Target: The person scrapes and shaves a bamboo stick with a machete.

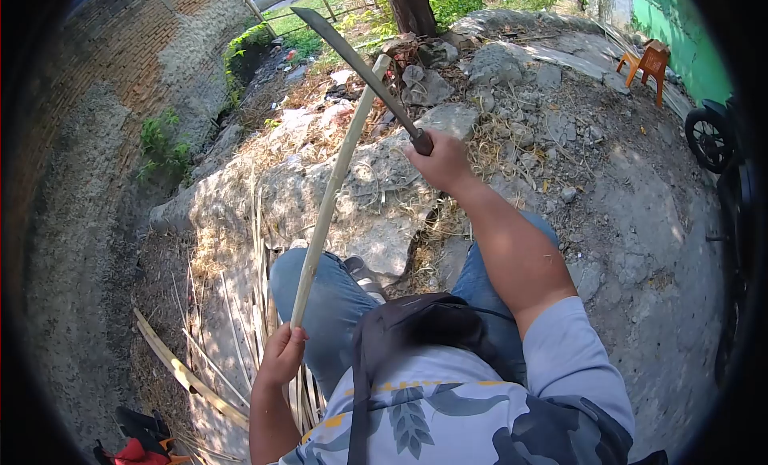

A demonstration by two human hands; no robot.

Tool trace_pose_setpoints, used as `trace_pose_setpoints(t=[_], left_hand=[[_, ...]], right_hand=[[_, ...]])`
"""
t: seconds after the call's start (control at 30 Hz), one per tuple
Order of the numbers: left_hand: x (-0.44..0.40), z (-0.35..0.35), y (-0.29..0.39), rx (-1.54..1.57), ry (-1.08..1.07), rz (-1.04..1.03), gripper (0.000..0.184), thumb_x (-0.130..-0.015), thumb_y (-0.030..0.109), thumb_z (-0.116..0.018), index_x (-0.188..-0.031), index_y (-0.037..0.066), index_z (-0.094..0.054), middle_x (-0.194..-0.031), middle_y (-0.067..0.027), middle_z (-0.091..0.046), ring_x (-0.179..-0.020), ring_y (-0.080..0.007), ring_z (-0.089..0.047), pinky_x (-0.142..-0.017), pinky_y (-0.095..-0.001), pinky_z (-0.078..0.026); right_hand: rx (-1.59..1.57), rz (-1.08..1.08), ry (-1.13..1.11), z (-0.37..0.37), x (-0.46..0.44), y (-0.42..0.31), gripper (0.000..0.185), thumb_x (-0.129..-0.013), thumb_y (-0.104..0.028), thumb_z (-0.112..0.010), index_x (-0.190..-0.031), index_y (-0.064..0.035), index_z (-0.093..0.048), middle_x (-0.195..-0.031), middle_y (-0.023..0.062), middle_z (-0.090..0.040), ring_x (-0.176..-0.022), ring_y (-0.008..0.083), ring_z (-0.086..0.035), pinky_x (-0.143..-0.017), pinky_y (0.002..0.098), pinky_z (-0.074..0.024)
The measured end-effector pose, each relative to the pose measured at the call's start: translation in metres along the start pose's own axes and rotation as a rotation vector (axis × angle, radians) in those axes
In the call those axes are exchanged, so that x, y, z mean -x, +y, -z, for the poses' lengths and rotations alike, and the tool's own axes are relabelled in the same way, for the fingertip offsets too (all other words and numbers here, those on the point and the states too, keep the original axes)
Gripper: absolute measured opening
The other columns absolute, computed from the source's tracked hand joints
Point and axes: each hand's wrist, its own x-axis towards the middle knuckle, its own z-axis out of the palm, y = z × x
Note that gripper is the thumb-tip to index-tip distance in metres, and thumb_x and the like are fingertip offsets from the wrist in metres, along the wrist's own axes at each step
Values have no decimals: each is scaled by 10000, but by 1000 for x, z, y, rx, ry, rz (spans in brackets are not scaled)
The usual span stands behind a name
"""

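A long pale strip of wood or bamboo (336,181) stands up at a slant, its lower end closed in my left hand (282,353) above my left thigh. My right hand (442,161) is wrapped round the dark handle of a long machete (352,57), whose blade points up and to the left. The blade crosses the strip near the strip's upper end; whether they touch I cannot tell. Beside my left leg, several thin split strips (258,265) lie on the ground.
Thicker split pieces (188,373) lie at the lower left. Rubble and shavings cover the ground ahead, near a tree trunk (410,9). A brick wall (120,33) rises at left. An orange chair (646,62) and a motorbike wheel (710,138) are at right.
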Motion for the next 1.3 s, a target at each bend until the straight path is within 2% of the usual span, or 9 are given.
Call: trace_pose_setpoints(t=[0.03, 0.13, 0.17, 0.3, 0.4, 0.7, 1.1, 1.2, 1.3], left_hand=[[1, -3, 3, 5, 9, 19, 323, -1132, 357, -512, -989, 79, -592, -647, 53, -480, -536, -46, -429, -499, -240, -352], [-2, -10, 4, 49, -11, 14, 328, -1133, 370, -506, -998, 82, -587, -631, 50, -465, -513, -57, -421, -482, -247, -341], [-4, -13, 7, 77, -26, 18, 329, -1132, 374, -507, -1001, 83, -587, -632, 50, -461, -515, -58, -418, -483, -247, -338], [-10, -32, 28, 163, 23, 115, 286, -1121, 354, -529, -1004, 101, -595, -654, 58, -430, -530, -65, -395, -490, -249, -320], [-14, -31, 20, 200, 25, 163, 266, -1116, 337, -536, -993, 109, -595, -661, 59, -424, -533, -68, -392, -490, -249, -315], [14, -13, 14, 202, -6, 159, 293, -1120, 366, -527, -981, 114, -584, -650, 52, -421, -530, -70, -388, -487, -246, -297], [-6, -30, 19, 289, -37, 188, 300, -1117, 373, -537, -976, 112, -578, -660, 67, -391, -525, -62, -353, -481, -245, -277], [8, -24, 8, 262, -40, 202, 300, -1119, 370, -535, -970, 112, -576, -661, 63, -406, -528, -63, -369, -482, -246, -291], [17, -21, 5, 226, -21, 196, 305, -1123, 369, -527, -966, 112, -577, -660, 58, -421, -531, -63, -383, -484, -246, -305]], right_hand=[[-66, 132, 90, -8, 3, 2, 301, -862, -323, -797, -883, -53, -667, -725, 143, -657, -720, 345, -677, -674, 467, -505], [60, 307, -11, -15, 11, -5, 254, -852, -291, -785, -890, -68, -670, -751, 145, -681, -728, 371, -694, -664, 488, -510], [160, 315, -107, -17, 14, -11, 182, -828, -264, -739, -924, -120, -681, -826, 142, -716, -841, 360, -735, -761, 515, -564], [400, 534, -399, -28, 30, -30, 187, -790, -246, -748, -943, -158, -689, -851, 94, -739, -842, 329, -743, -757, 482, -572], [489, 708, -395, -37, 32, -30, 209, -753, -246, -766, -900, -154, -648, -782, 86, -702, -781, 340, -725, -708, 490, -563], [323, 140, -120, -9, -5, 13, 195, -842, -267, -728, -976, -126, -707, -881, 174, -726, -876, 405, -712, -792, 528, -569], [549, 676, -514, -32, 29, -35, 179, -754, -224, -747, -899, -165, -661, -834, 76, -732, -844, 345, -730, -754, 494, -569], [522, 389, -468, -14, 9, -18, 195, -795, -245, -757, -960, -146, -724, -935, 106, -747, -924, 340, -733, -852, 494, -569], [347, 91, -266, -4, -9, 9, 206, -802, -252, -754, -973, -138, -728, -981, 116, -744, -973, 352, -722, -855, 497, -571]])
